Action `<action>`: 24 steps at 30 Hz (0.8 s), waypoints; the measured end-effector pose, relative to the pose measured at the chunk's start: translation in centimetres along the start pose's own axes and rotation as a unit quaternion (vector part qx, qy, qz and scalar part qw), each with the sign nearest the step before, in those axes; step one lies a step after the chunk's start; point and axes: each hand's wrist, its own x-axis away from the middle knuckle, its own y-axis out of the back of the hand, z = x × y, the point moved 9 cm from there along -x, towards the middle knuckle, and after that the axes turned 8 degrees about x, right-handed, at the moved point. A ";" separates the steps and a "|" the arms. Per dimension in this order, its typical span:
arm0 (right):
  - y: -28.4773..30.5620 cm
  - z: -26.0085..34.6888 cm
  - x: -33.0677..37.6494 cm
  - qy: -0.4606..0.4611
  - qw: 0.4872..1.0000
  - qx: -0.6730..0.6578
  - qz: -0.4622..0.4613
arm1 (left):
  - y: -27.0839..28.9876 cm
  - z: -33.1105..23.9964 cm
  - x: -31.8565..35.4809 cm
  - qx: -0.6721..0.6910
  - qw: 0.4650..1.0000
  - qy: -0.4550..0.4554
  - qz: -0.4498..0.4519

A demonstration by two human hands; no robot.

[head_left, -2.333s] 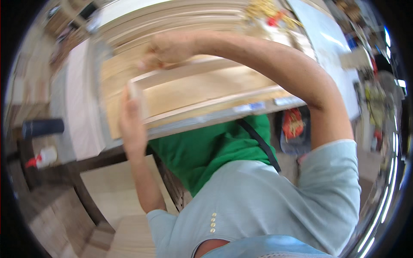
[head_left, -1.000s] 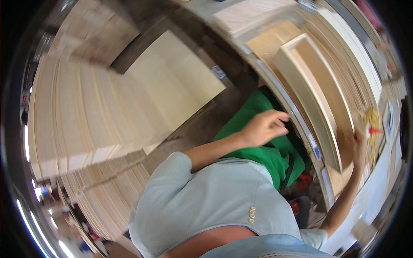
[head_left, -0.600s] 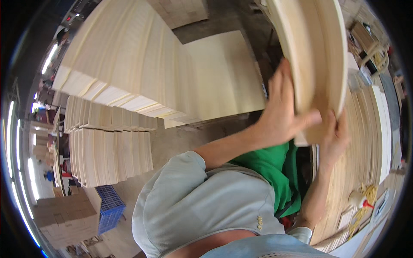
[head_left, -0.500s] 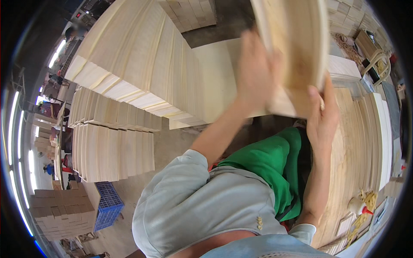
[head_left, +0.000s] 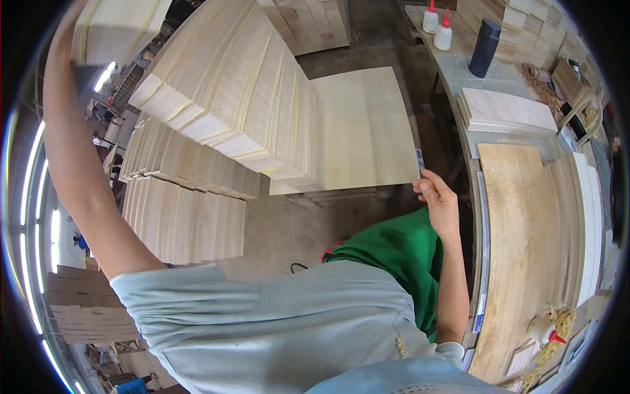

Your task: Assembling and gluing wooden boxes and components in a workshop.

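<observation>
My left arm reaches far up to the upper left. My left hand is mostly hidden at the picture's rim, gripping a pale wooden frame piece held high above the board stacks. My right hand hangs lower at centre right with loosely curled fingers and nothing in it. It is just beside the near corner of a large flat wooden panel and close to the left edge of the workbench.
Tall stacks of pale boards fill the left and middle, with more stacks below them. The bench carries long wooden panels, a stack of thin boards, two glue bottles and a dark flask. A green cloth hangs below me.
Both hands held the wooden frame overhead at the right. Now my left arm has swung it to the far upper left and my right hand has let go and dropped beside the bench.
</observation>
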 end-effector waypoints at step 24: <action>-3.5 -8.8 3.0 -0.077 0.996 -0.011 0.049 | 4.1 32.4 3.7 0.103 0.932 0.329 0.114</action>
